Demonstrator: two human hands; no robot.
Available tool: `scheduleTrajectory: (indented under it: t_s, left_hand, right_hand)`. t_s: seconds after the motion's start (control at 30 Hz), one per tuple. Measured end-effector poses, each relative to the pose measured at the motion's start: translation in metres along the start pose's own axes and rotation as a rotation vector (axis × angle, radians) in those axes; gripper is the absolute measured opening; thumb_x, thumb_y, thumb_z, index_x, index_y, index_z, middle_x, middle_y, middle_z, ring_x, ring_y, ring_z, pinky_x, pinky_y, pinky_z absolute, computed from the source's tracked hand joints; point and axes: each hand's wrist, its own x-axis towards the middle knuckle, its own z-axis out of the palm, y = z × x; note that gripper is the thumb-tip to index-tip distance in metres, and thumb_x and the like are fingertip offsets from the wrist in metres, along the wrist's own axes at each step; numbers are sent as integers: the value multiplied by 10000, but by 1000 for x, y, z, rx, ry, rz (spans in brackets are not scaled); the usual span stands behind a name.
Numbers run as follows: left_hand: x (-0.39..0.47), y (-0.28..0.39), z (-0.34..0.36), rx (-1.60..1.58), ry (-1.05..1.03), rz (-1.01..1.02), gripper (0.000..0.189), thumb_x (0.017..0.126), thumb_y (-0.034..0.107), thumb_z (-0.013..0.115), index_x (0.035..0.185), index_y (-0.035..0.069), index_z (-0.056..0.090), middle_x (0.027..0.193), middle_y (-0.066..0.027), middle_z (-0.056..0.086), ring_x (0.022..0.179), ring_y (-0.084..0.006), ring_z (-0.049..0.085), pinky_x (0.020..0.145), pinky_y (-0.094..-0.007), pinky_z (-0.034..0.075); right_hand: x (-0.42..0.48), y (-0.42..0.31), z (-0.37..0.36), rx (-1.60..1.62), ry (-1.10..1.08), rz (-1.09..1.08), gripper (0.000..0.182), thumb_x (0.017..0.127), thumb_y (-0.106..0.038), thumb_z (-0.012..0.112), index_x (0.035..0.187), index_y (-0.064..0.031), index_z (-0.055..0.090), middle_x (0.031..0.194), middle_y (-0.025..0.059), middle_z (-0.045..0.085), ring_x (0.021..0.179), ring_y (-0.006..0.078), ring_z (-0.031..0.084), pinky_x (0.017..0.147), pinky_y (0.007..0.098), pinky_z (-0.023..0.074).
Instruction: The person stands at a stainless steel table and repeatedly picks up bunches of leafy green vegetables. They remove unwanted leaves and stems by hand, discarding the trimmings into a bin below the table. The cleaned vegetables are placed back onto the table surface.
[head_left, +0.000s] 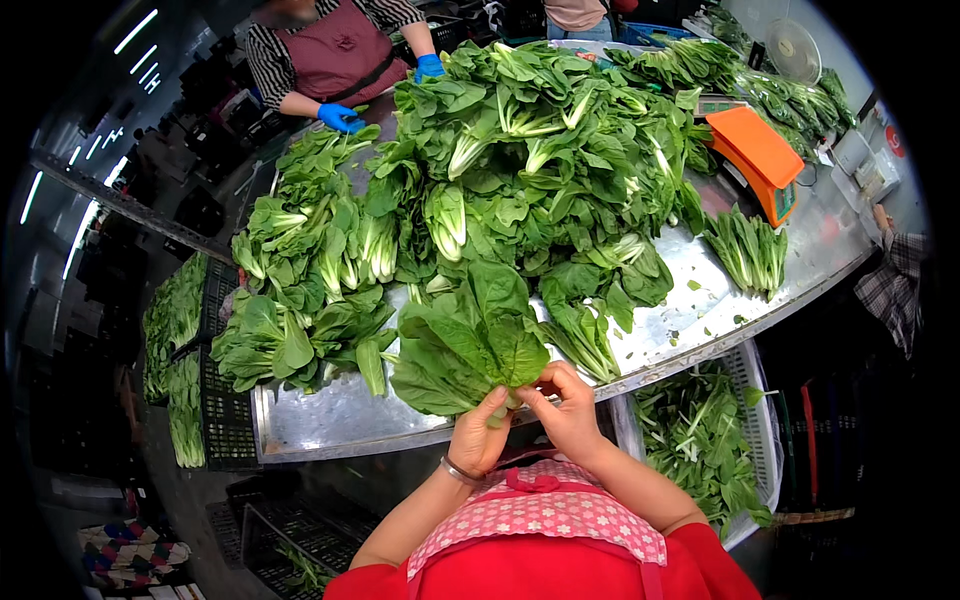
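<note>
Just over the near edge of the metal table (337, 431), my left hand (482, 433) grips the base of a bunch of leafy greens (472, 341), its leaves fanned out away from me. My right hand (564, 409) pinches at the same base from the other side, thumb and fingertips close to the left thumb. Beyond the bunch rises a large heap of leafy greens (525, 180) with pale stems. More greens (322, 255) lie in piles at the left. A small bunch (581, 337) lies right of my hands, another (748, 251) further right.
An orange scale (757, 157) stands at the back right near bagged greens (795, 101). Below the table's right edge is a white basket (750, 420) of loose leaves. Black crates (229, 412) with greens stand at the left. A person in blue gloves (341, 118) works across the table.
</note>
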Motion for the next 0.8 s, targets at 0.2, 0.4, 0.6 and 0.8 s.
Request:
scheduleTrajectory:
  t_s: [0.2, 0.4, 0.6, 0.8]
  left_hand:
    - [12, -6, 5, 108, -19, -22, 343, 845, 130, 603, 1164, 53, 507, 1117, -59, 573, 1043, -188, 527, 954, -365, 378]
    - [19, -9, -3, 58, 3, -92, 352, 851, 158, 584, 1166, 27, 497, 1125, -73, 572, 1058, -195, 525, 975, -370, 366]
    - [20, -2, -6, 43, -31, -70, 360, 852, 134, 577, 1181, 20, 484, 1149, -82, 556, 1063, -196, 522, 980, -367, 365]
    - [17, 3, -8, 97, -40, -76, 300, 879, 104, 539, 1165, 21, 508, 1119, -72, 573, 1031, -183, 538, 910, -328, 419]
  right_hand:
    - [-5, 5, -7, 186, 21, 308, 130, 818, -105, 656, 838, 13, 606, 774, 10, 574, 684, 65, 513, 617, 208, 417]
    - [-8, 19, -3, 318, 91, 441, 143, 851, -107, 628, 919, 17, 602, 804, -5, 591, 707, 41, 519, 634, 194, 427]
    - [-5, 21, 7, 78, 23, 218, 207, 840, -65, 598, 1014, 40, 557, 926, 86, 583, 789, 136, 546, 693, 247, 447]
    - [3, 3, 12, -308, -213, -109, 590, 737, -143, 663, 1207, 38, 356, 1043, 220, 517, 939, 392, 540, 787, 403, 456]
